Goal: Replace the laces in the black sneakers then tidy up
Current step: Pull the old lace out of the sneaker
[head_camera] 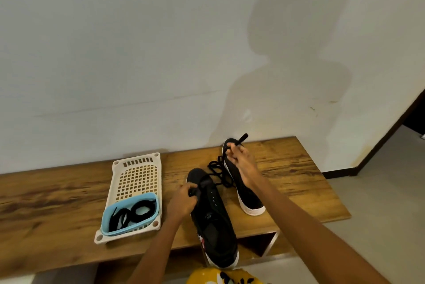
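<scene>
On the near sneaker (pixel 212 219), unreadable red-white mark.

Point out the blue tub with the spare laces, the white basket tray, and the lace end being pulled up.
blue tub (pixel 107 224): head view, on its left wall.
white basket tray (pixel 138 178): head view, on its bare grid floor.
lace end (pixel 242 138): head view, on the tip above the right hand (pixel 241 159).

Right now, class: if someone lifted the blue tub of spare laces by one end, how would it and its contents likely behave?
The blue tub looks like thin plastic, so probably light and fairly rigid. It sits tilted in the white basket, so it may slide. The coiled laces inside are floppy and would likely shift or uncoil.
</scene>
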Demonstrator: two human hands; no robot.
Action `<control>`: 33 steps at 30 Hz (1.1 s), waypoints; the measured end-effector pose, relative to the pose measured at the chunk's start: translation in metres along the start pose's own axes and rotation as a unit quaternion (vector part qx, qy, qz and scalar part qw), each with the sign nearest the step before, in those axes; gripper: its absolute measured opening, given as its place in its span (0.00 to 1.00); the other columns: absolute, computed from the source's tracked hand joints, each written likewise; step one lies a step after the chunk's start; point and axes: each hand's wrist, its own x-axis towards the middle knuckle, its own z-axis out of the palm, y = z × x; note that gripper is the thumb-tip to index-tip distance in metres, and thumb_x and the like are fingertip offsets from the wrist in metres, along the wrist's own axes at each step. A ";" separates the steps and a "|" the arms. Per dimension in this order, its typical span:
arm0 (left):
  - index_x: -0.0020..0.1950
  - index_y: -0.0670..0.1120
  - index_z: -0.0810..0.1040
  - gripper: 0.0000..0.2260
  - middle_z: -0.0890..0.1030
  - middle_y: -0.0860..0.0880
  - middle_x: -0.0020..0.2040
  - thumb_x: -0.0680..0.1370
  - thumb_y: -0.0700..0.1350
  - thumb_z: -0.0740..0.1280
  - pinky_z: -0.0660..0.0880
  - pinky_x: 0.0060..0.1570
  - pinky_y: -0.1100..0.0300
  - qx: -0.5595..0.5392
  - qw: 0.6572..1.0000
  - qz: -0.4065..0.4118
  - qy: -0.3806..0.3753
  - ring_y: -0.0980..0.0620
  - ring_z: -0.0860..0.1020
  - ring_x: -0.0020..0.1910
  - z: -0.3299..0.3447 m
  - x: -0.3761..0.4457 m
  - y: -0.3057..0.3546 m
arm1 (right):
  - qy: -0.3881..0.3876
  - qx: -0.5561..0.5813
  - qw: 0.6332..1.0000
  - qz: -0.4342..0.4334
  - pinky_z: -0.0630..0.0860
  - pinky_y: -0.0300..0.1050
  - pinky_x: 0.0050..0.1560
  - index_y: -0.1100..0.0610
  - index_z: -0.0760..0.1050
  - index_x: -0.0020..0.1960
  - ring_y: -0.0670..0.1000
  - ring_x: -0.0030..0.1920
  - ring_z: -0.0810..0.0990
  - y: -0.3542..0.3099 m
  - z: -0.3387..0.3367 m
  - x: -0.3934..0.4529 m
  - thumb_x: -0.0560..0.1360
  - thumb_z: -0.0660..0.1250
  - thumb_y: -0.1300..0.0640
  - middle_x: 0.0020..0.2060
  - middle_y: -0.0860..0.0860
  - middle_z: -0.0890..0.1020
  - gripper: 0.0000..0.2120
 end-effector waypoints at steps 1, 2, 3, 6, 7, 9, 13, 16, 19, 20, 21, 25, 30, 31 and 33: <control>0.63 0.49 0.74 0.18 0.72 0.49 0.62 0.74 0.37 0.63 0.75 0.47 0.60 0.015 1.000 -0.001 -0.009 0.53 0.75 0.50 -0.003 -0.001 -0.002 | -0.008 -0.002 1.000 -0.009 0.77 0.39 0.53 0.66 0.75 0.59 0.45 0.43 0.79 -0.011 0.000 0.003 0.80 0.61 0.59 0.40 0.52 0.79 0.13; 0.63 0.48 0.74 0.19 0.72 0.48 0.62 0.74 0.36 0.63 0.76 0.48 0.59 0.023 0.999 -0.003 -0.022 0.52 0.76 0.51 -0.005 -0.002 -0.003 | -0.013 0.000 1.000 -0.017 0.77 0.40 0.54 0.66 0.75 0.58 0.46 0.43 0.79 -0.020 0.000 0.004 0.80 0.61 0.59 0.40 0.52 0.79 0.12; 0.64 0.47 0.75 0.19 0.73 0.47 0.61 0.74 0.35 0.62 0.76 0.51 0.58 0.029 0.999 -0.003 -0.040 0.51 0.76 0.52 -0.008 -0.003 -0.004 | -0.014 0.003 1.000 -0.027 0.76 0.42 0.55 0.65 0.76 0.56 0.46 0.43 0.79 -0.028 0.002 0.004 0.80 0.61 0.59 0.39 0.52 0.79 0.11; 0.65 0.46 0.74 0.22 0.73 0.45 0.62 0.73 0.34 0.60 0.73 0.58 0.58 0.078 0.993 -0.004 -0.083 0.49 0.74 0.59 -0.013 -0.005 -0.008 | 0.002 -0.028 0.999 -0.043 0.77 0.43 0.55 0.60 0.77 0.50 0.47 0.41 0.78 -0.035 0.004 0.006 0.81 0.60 0.59 0.37 0.52 0.78 0.08; 0.66 0.46 0.73 0.21 0.72 0.45 0.63 0.73 0.34 0.60 0.73 0.58 0.57 0.093 0.992 -0.005 -0.089 0.49 0.74 0.59 -0.012 -0.007 -0.009 | 0.007 -0.077 0.996 -0.040 0.77 0.42 0.52 0.61 0.76 0.50 0.47 0.40 0.77 -0.031 0.004 0.007 0.81 0.59 0.59 0.36 0.51 0.77 0.09; 0.66 0.48 0.73 0.19 0.71 0.46 0.62 0.75 0.39 0.62 0.73 0.58 0.56 0.129 0.989 -0.005 -0.068 0.49 0.74 0.58 -0.009 -0.009 -0.008 | 0.008 -0.189 0.982 -0.018 0.75 0.40 0.44 0.61 0.76 0.51 0.48 0.37 0.75 -0.010 0.003 0.006 0.81 0.60 0.58 0.35 0.51 0.76 0.09; 0.61 0.50 0.76 0.14 0.74 0.48 0.59 0.78 0.52 0.62 0.72 0.57 0.55 0.216 0.973 0.019 0.082 0.49 0.72 0.61 -0.001 -0.005 0.001 | -0.026 -0.362 0.932 0.015 0.72 0.43 0.39 0.60 0.76 0.49 0.48 0.35 0.74 0.046 -0.004 0.005 0.81 0.60 0.56 0.34 0.50 0.76 0.09; 0.60 0.47 0.72 0.15 0.74 0.47 0.60 0.77 0.53 0.64 0.72 0.54 0.55 0.190 0.975 -0.022 0.114 0.48 0.73 0.60 0.003 0.006 0.002 | -0.047 -0.380 0.922 0.057 0.74 0.47 0.43 0.59 0.73 0.52 0.48 0.37 0.75 0.067 -0.005 0.006 0.81 0.58 0.59 0.36 0.50 0.76 0.07; 0.56 0.46 0.75 0.13 0.76 0.46 0.56 0.76 0.52 0.66 0.75 0.48 0.55 0.171 0.978 -0.040 0.113 0.47 0.76 0.54 0.005 0.021 -0.001 | -0.045 -0.384 0.919 0.080 0.77 0.47 0.45 0.59 0.71 0.60 0.50 0.39 0.77 0.075 -0.006 0.005 0.80 0.58 0.61 0.40 0.52 0.77 0.09; 0.52 0.46 0.77 0.10 0.77 0.47 0.55 0.76 0.50 0.67 0.76 0.47 0.55 0.173 0.977 -0.036 0.121 0.48 0.76 0.52 0.005 0.022 0.000 | -0.035 -0.395 0.916 0.060 0.77 0.44 0.42 0.57 0.69 0.63 0.50 0.40 0.77 0.076 -0.006 0.003 0.80 0.58 0.62 0.42 0.52 0.77 0.12; 0.49 0.45 0.78 0.06 0.78 0.47 0.53 0.76 0.47 0.66 0.76 0.46 0.55 0.173 0.975 -0.031 0.134 0.48 0.77 0.49 0.005 0.024 0.000 | -0.022 -0.421 0.907 0.019 0.75 0.40 0.39 0.57 0.68 0.65 0.48 0.40 0.77 0.076 -0.005 0.000 0.80 0.59 0.63 0.44 0.53 0.78 0.14; 0.49 0.43 0.80 0.06 0.81 0.45 0.50 0.78 0.43 0.64 0.73 0.49 0.56 0.080 0.980 -0.059 0.175 0.46 0.79 0.50 0.003 0.029 -0.003 | -0.042 -0.540 0.818 -0.195 0.74 0.36 0.42 0.55 0.69 0.63 0.46 0.48 0.76 0.075 -0.001 -0.009 0.78 0.61 0.64 0.57 0.51 0.73 0.15; 0.48 0.47 0.78 0.02 0.81 0.47 0.48 0.77 0.43 0.66 0.74 0.52 0.56 -0.222 0.969 -0.019 0.104 0.50 0.78 0.49 -0.004 0.027 0.007 | -0.228 -0.616 0.746 -0.108 0.73 0.47 0.57 0.57 0.71 0.66 0.55 0.63 0.74 0.084 0.011 -0.005 0.78 0.58 0.63 0.64 0.54 0.74 0.18; 0.48 0.47 0.77 0.01 0.80 0.48 0.47 0.78 0.43 0.66 0.73 0.50 0.60 -0.257 0.963 -0.006 0.083 0.52 0.78 0.48 -0.002 0.024 0.011 | -0.230 -0.609 0.753 -0.093 0.72 0.46 0.57 0.57 0.72 0.66 0.55 0.62 0.75 0.085 0.013 -0.005 0.78 0.58 0.63 0.62 0.54 0.76 0.17; 0.48 0.46 0.77 0.02 0.80 0.48 0.47 0.78 0.42 0.65 0.72 0.48 0.62 -0.309 0.949 -0.003 0.064 0.52 0.77 0.48 -0.002 0.022 0.013 | -0.214 -0.602 0.764 -0.086 0.72 0.44 0.55 0.57 0.75 0.63 0.54 0.60 0.77 0.088 0.013 -0.007 0.79 0.59 0.61 0.59 0.54 0.80 0.15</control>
